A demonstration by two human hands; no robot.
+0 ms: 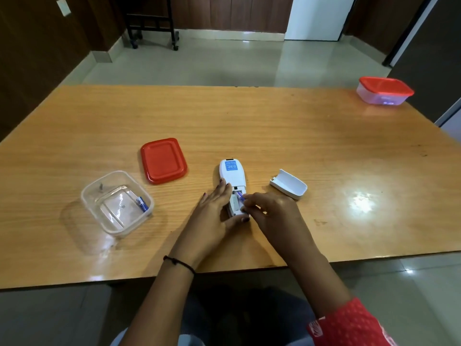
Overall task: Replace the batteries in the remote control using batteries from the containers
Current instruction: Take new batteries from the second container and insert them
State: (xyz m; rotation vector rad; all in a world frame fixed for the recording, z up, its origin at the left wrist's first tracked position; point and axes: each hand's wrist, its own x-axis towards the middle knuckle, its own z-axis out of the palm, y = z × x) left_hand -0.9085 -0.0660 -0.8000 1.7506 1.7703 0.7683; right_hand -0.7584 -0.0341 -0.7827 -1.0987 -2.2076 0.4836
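A white remote control (233,177) lies face down on the wooden table (274,126), its battery bay uncovered. My left hand (214,216) grips the remote's near end from the left. My right hand (272,213) pinches a blue battery (240,195) tilted into the bay. The white battery cover (288,184) rests just right of the remote. Left of my hands sits an uncovered clear container (116,202) with one blue battery (142,204) inside. Its red lid (163,160) lies beyond it.
A second clear container with a red lid (384,91) stands shut at the far right corner of the table. The table's near edge runs just under my forearms. A black wheeled stand (153,23) is on the floor beyond.
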